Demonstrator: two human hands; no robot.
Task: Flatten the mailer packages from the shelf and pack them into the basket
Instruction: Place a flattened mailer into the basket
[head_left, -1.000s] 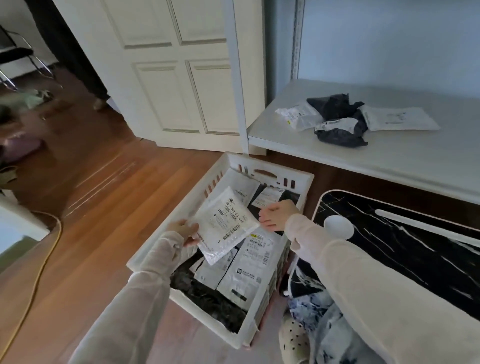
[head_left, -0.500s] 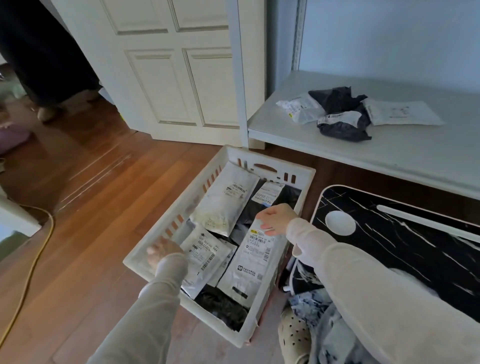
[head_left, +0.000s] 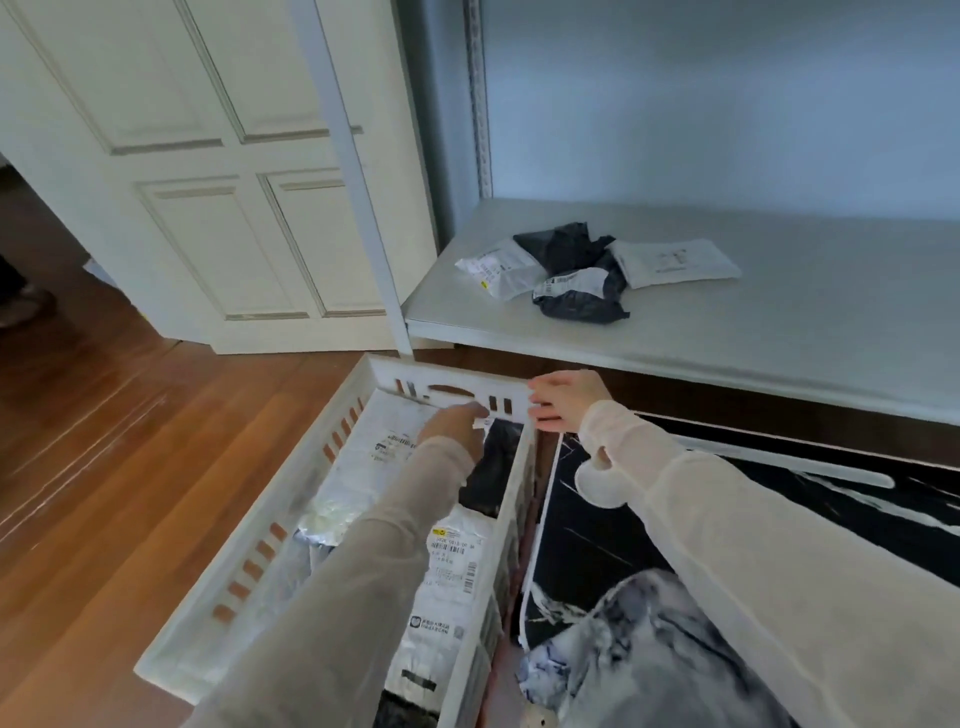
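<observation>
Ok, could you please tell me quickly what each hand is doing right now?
Left hand: down among the mailers in the white basket; grip cannot be told.
Right hand: grips the basket's far right corner.

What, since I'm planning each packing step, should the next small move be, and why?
Probably press the left hand flat on the packed mailers at the basket far end: it reaches there, while the right hand grips the rim's corner. Crumpled mailers wait on the shelf.
</observation>
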